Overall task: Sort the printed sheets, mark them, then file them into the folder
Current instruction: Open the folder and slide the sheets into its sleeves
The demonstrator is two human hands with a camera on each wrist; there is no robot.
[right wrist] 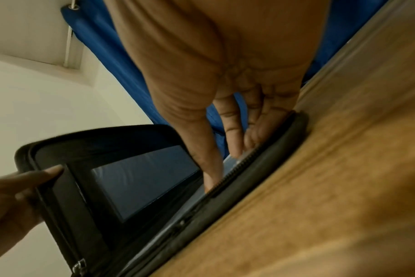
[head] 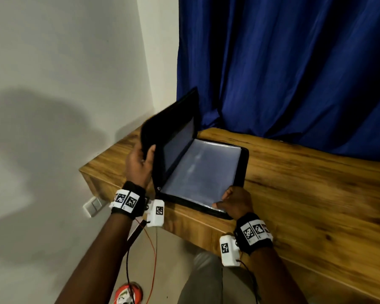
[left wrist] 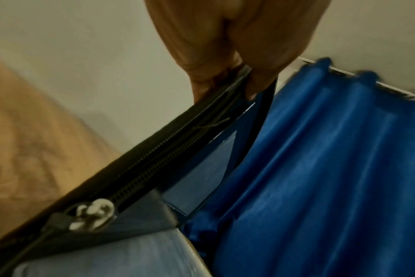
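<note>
Wooden desk (head: 294, 183) against a blue curtain (head: 294, 73) carries a black zip folder (head: 245, 163). Left hand (head: 138, 165) pinches its raised cover (head: 171, 123); right hand (head: 236, 201) presses spread fingers on the near corner of the plastic sleeves (head: 202, 170).

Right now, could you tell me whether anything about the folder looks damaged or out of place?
Nothing stands out. The black zip folder lies open on the wooden desk; left hand holds its cover up, right hand rests on its near corner.

Left grip (head: 139, 163) pinching, raised; right grip (head: 236, 199) pressing down flat.
</note>
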